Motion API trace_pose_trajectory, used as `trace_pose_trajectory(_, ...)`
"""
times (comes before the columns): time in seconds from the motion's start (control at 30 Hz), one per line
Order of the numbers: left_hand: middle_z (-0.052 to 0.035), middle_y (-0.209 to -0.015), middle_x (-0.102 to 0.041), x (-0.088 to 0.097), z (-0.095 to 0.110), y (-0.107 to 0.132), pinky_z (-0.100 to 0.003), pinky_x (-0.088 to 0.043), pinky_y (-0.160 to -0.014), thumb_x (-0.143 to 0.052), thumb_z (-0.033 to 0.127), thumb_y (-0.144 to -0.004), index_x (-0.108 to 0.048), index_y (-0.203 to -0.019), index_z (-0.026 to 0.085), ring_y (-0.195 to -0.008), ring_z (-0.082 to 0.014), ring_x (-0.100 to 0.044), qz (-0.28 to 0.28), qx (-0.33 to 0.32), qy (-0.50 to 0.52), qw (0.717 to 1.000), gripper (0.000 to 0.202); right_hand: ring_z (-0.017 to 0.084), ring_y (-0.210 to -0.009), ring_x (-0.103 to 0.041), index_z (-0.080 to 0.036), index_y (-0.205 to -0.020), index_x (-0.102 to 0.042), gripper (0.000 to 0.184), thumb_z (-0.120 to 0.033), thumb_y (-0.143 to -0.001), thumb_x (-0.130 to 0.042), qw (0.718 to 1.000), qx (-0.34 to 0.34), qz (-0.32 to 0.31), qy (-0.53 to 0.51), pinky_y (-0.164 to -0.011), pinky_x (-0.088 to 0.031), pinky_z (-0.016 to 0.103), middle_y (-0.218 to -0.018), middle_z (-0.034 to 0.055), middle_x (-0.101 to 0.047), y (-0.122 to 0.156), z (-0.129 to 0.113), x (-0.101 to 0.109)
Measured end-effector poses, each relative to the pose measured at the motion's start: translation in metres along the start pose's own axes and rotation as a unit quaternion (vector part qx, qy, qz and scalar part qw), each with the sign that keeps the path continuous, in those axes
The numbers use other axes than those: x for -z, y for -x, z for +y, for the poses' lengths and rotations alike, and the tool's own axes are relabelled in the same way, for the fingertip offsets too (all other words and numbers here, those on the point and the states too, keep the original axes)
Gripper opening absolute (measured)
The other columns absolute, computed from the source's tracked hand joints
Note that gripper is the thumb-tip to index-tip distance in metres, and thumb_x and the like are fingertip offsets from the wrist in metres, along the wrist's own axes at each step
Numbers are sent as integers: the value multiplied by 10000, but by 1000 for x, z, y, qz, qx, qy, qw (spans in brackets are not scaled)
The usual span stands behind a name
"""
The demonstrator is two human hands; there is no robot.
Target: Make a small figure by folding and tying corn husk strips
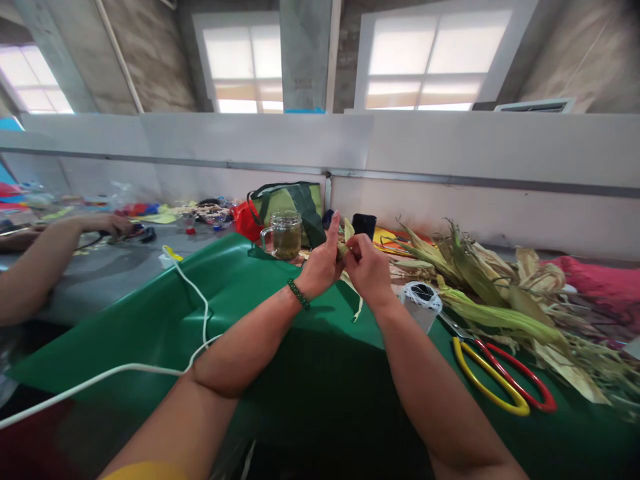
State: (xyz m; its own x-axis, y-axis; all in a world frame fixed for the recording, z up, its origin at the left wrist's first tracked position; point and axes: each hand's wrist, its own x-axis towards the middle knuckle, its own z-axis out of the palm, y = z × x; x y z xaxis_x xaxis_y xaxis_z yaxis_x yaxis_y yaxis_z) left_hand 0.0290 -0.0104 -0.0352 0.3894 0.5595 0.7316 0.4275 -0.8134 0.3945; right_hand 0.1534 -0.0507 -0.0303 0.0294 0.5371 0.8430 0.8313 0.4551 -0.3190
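Observation:
Both my hands meet above the green sheet [260, 313], closed on a small folded piece of corn husk [347, 235]. My left hand [320, 263] grips it with the thumb raised; a green bead bracelet [299, 294] is on that wrist. My right hand [367, 267] pinches the husk from the right, and a thin strip hangs down below it. A spool of white string [421, 301] stands just right of my right wrist.
A heap of corn husks [500, 293] lies at the right, with red and yellow handled scissors [500, 380] before it. A glass mug [285, 235], a green bag [293, 200] and a black phone [363, 225] stand behind. A white cable [195, 313] crosses the sheet. Another person's arm [45, 260] reaches in at left.

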Motion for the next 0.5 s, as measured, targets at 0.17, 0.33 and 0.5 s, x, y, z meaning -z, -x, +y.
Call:
trace_pose_trajectory(0.17,-34,-770,-698,7,3,-2,-243,-424,-609,-510,129,-806,13,-1553,135,-583,-140,-567,-11,38,-39,998,913,165,-570,-595,-226,-938,-577,172,-191,-796,-487,997,-12,-30,-63,-586,-428,260,-694,-8,-654,-2,-1,2)
trace_pose_trajectory(0.33,-141,-1015,-721,6,9,0,-273,-462,-657,-464,133,-844,20,-1551,130,-683,-170,-635,-22,13,-55,998,857,191,-610,-627,-228,-1092,-583,304,-194,-805,-489,1000,17,-24,4,-598,-434,272,-696,3,-667,0,2,3)
trace_pose_trajectory(0.5,-149,-1027,-720,3,8,1,-278,-472,-663,-449,156,-871,8,-1548,124,-685,-173,-642,-26,-9,-59,998,817,197,-637,-638,-213,-1023,-603,233,-221,-828,-476,1000,12,-1,0,-629,-462,288,-756,32,-696,0,5,2)
